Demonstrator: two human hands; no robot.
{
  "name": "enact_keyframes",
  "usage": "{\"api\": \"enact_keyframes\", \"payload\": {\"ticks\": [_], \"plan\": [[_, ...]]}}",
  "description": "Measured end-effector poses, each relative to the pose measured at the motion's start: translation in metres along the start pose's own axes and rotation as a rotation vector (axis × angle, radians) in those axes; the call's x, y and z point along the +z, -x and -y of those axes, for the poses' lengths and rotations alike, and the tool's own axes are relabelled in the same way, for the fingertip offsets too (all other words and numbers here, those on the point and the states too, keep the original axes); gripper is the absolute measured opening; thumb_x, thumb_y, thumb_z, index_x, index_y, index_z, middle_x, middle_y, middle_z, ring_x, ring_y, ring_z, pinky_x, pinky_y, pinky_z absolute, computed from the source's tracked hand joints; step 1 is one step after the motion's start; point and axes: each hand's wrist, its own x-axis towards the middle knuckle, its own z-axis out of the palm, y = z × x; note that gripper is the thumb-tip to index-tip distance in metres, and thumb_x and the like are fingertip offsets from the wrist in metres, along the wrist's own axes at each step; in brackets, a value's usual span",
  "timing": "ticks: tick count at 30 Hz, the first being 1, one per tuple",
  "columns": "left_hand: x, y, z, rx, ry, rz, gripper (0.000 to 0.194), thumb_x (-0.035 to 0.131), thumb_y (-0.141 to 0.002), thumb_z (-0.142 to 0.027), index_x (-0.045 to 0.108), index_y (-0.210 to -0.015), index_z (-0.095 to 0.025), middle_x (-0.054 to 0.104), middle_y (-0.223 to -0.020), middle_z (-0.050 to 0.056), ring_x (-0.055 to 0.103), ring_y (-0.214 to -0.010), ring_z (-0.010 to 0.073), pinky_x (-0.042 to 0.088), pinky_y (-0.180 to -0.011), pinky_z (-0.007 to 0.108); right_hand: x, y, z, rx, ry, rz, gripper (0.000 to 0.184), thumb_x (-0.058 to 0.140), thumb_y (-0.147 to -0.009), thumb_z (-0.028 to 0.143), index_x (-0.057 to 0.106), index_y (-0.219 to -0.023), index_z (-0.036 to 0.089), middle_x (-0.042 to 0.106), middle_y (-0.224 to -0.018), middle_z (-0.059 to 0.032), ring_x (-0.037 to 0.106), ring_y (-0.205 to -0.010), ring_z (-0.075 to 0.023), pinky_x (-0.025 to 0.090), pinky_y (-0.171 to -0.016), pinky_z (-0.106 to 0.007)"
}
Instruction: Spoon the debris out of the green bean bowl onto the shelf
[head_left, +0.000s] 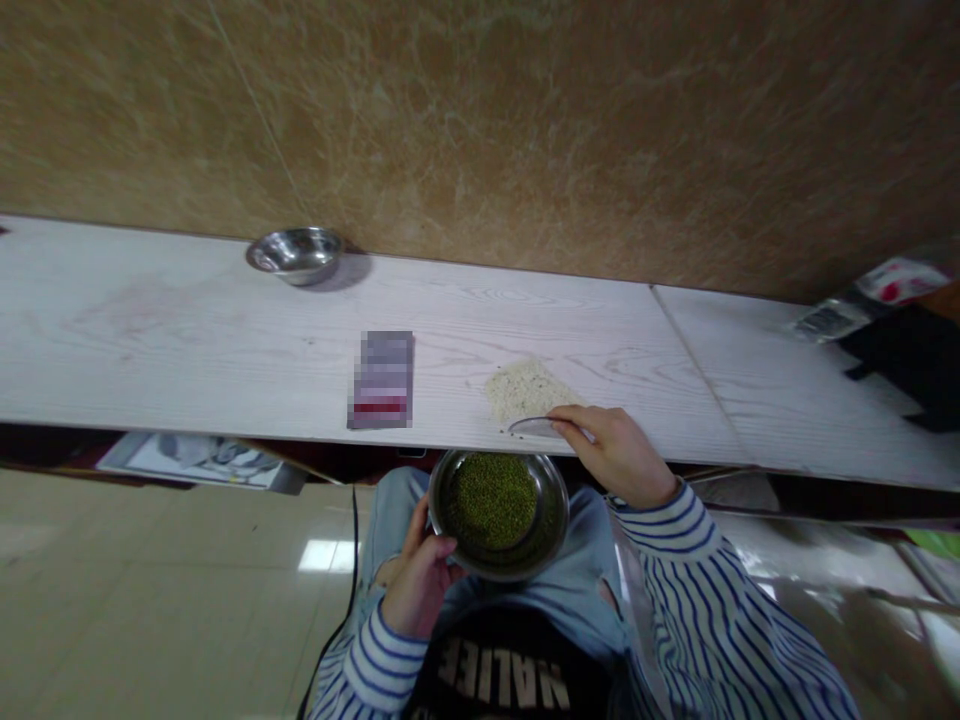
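Note:
My left hand grips the rim of a steel bowl full of green beans, held over my lap just below the table's front edge. My right hand is closed on a metal spoon whose bowl lies at the near edge of a flat patch of pale grains spread on the white wooden table.
An empty steel bowl stands at the table's far edge by the brown marble wall. A blurred rectangular card lies left of the grains. Plastic packets and a dark object sit at the far right. Papers lie under the table.

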Motion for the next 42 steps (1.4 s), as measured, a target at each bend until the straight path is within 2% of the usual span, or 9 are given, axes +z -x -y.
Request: {"api": "enact_keyframes", "payload": {"ticks": [5, 14, 23, 30, 34, 42], "plan": [[0.002, 0.001, 0.000, -0.004, 0.006, 0.001, 0.065, 0.062, -0.061, -0.015, 0.052, -0.123, -0.031, 0.065, -0.104, 0.002, 0.059, -0.079, 0.0200, 0.050, -0.057, 0.031, 0.003, -0.001, 0.000, 0.002, 0.012, -0.018, 0.024, 0.047, -0.094, 0.028, 0.067, -0.106, 0.022, 0.073, -0.100, -0.0037, 0.067, -0.090, -0.0183, 0.052, -0.085, -0.035], [-0.001, -0.001, 0.001, 0.004, -0.023, -0.002, 0.068, 0.062, -0.060, -0.019, 0.051, -0.126, -0.033, 0.065, -0.106, 0.003, 0.060, -0.081, 0.0228, 0.049, -0.058, 0.035, 0.001, -0.004, 0.009, -0.040, -0.005, -0.002, 0.024, 0.047, -0.093, 0.028, 0.068, -0.105, 0.023, 0.073, -0.100, -0.0031, 0.067, -0.090, -0.0178, 0.052, -0.084, -0.035], [-0.004, -0.001, -0.002, 0.008, -0.003, -0.001, 0.069, 0.062, -0.061, -0.017, 0.050, -0.127, -0.032, 0.064, -0.112, 0.004, 0.058, -0.085, 0.0248, 0.050, -0.059, 0.036, 0.003, -0.007, 0.004, -0.028, 0.002, 0.020, 0.023, 0.048, -0.093, 0.027, 0.067, -0.106, 0.024, 0.073, -0.101, -0.0026, 0.067, -0.091, -0.0175, 0.052, -0.084, -0.035], [-0.003, -0.001, 0.001, 0.008, -0.020, -0.017, 0.067, 0.063, -0.059, -0.018, 0.052, -0.124, -0.032, 0.065, -0.106, 0.004, 0.059, -0.079, 0.0218, 0.048, -0.057, 0.032, 0.001, -0.005, 0.004, -0.054, -0.008, 0.020, 0.024, 0.047, -0.094, 0.028, 0.067, -0.106, 0.024, 0.073, -0.101, -0.0023, 0.067, -0.091, -0.0172, 0.052, -0.084, -0.036], [-0.001, 0.000, 0.000, 0.007, -0.006, -0.013, 0.069, 0.063, -0.059, -0.018, 0.051, -0.125, -0.032, 0.065, -0.107, 0.003, 0.060, -0.080, 0.0222, 0.049, -0.059, 0.034, 0.005, -0.009, 0.006, -0.066, -0.003, 0.032, 0.024, 0.047, -0.094, 0.028, 0.067, -0.106, 0.025, 0.073, -0.103, -0.0016, 0.067, -0.093, -0.0170, 0.051, -0.086, -0.036], [0.001, 0.002, -0.004, 0.006, -0.012, -0.010, 0.067, 0.061, -0.062, -0.017, 0.049, -0.127, -0.032, 0.066, -0.106, 0.004, 0.061, -0.080, 0.0233, 0.051, -0.058, 0.036, 0.006, -0.014, 0.001, 0.032, 0.034, -0.030, 0.024, 0.045, -0.095, 0.029, 0.065, -0.107, 0.024, 0.073, -0.101, -0.0029, 0.067, -0.092, -0.0193, 0.051, -0.085, -0.037]]}}
